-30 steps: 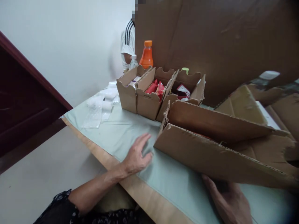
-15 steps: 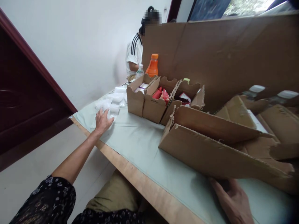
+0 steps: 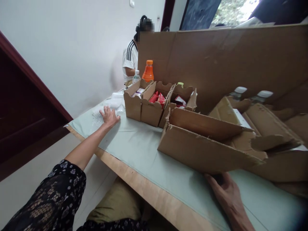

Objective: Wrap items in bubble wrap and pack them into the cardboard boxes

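My left hand (image 3: 110,117) lies over clear bubble wrap (image 3: 97,119) at the far left of the table, fingers spread and touching or just above it. More clear plastic packaging (image 3: 114,102) is bunched beyond the fingertips. My right hand (image 3: 226,192) rests by the lower front edge of a long, open cardboard box (image 3: 204,149). Its thumb and fingers are apart, and their tips reach partly under the box, where they are hard to see. Nothing shows between them.
Three smaller cardboard boxes (image 3: 132,107) hold white and red packets. Behind stand an orange bottle (image 3: 148,73) and a clear bottle (image 3: 136,78). A tall cardboard panel (image 3: 204,61) lines the back. More cardboard boxes (image 3: 267,122) crowd the right. A person (image 3: 130,61) sits beyond the table.
The view has shifted a little, moving the boxes left in the picture. My left hand has moved over the bubble wrap, with its fingers more spread. My right hand stays beside the long box.
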A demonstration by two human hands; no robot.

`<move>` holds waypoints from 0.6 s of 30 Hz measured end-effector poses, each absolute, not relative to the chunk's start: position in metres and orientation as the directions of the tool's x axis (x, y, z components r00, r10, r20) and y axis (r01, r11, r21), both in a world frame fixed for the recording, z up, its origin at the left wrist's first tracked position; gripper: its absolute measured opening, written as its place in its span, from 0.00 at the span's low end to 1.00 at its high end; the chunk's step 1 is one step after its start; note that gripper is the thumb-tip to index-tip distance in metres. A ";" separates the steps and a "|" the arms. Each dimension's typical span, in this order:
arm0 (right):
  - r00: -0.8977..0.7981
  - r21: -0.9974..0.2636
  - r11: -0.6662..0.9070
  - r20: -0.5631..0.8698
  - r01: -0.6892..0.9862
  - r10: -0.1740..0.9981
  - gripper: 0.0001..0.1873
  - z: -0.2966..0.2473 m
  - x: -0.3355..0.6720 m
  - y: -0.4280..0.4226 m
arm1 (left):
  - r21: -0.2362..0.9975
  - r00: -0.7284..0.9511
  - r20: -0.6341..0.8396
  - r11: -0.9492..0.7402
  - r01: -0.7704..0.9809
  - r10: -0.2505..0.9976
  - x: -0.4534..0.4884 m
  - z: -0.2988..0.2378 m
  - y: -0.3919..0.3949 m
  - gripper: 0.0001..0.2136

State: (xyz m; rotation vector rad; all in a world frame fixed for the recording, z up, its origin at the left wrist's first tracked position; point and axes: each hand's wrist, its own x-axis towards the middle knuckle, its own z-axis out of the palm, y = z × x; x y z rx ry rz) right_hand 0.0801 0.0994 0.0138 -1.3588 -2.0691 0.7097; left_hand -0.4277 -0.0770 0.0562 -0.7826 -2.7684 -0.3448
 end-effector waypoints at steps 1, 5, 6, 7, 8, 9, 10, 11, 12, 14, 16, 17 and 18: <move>-0.331 -0.694 0.340 0.154 0.635 0.931 0.24 0.013 0.080 0.099 | 0.145 -0.825 0.285 0.828 0.541 0.489 -0.430 0.055 -0.076 0.21; -0.331 -0.702 0.349 0.168 0.621 0.928 0.25 0.011 0.081 0.099 | 0.106 -0.819 0.241 0.825 0.556 0.521 -0.435 0.054 -0.076 0.17; -0.335 -0.706 0.358 0.179 0.611 0.925 0.24 0.010 0.081 0.098 | 0.101 -0.816 0.229 0.821 0.562 0.530 -0.436 0.055 -0.077 0.17; -0.340 -0.710 0.365 0.187 0.602 0.922 0.23 0.010 0.081 0.098 | 0.098 -0.812 0.218 0.816 0.570 0.541 -0.437 0.056 -0.078 0.17; -0.344 -0.714 0.371 0.191 0.594 0.919 0.23 0.009 0.081 0.098 | 0.096 -0.806 0.207 0.809 0.580 0.554 -0.438 0.057 -0.080 0.18; -0.347 -0.717 0.375 0.195 0.588 0.917 0.23 0.009 0.081 0.098 | 0.096 -0.799 0.198 0.800 0.592 0.567 -0.440 0.058 -0.081 0.18; -0.351 -0.720 0.379 0.198 0.582 0.915 0.23 0.010 0.081 0.098 | 0.096 -0.792 0.189 0.791 0.604 0.581 -0.441 0.059 -0.083 0.18; -0.354 -0.723 0.382 0.201 0.576 0.914 0.23 0.010 0.081 0.098 | 0.096 -0.783 0.180 0.782 0.616 0.596 -0.443 0.060 -0.085 0.18; -0.357 -0.725 0.385 0.203 0.570 0.912 0.24 0.010 0.081 0.097 | 0.096 -0.774 0.170 0.771 0.629 0.610 -0.445 0.061 -0.086 0.18; -0.367 -0.730 0.393 0.207 0.560 0.907 0.25 0.011 0.081 0.097 | 0.099 -0.754 0.155 0.749 0.655 0.638 -0.448 0.063 -0.089 0.18; -0.363 -0.729 0.385 0.198 0.566 0.910 0.27 0.011 0.080 0.097 | 0.107 -0.737 0.152 0.730 0.675 0.658 -0.449 0.064 -0.092 0.18; -0.357 -0.728 0.374 0.189 0.574 0.915 0.28 0.011 0.080 0.097 | 0.112 -0.731 0.156 0.724 0.681 0.664 -0.449 0.064 -0.093 0.18; -0.351 -0.727 0.362 0.177 0.583 0.920 0.29 0.010 0.080 0.096 | 0.117 -0.729 0.164 0.721 0.683 0.665 -0.449 0.064 -0.093 0.18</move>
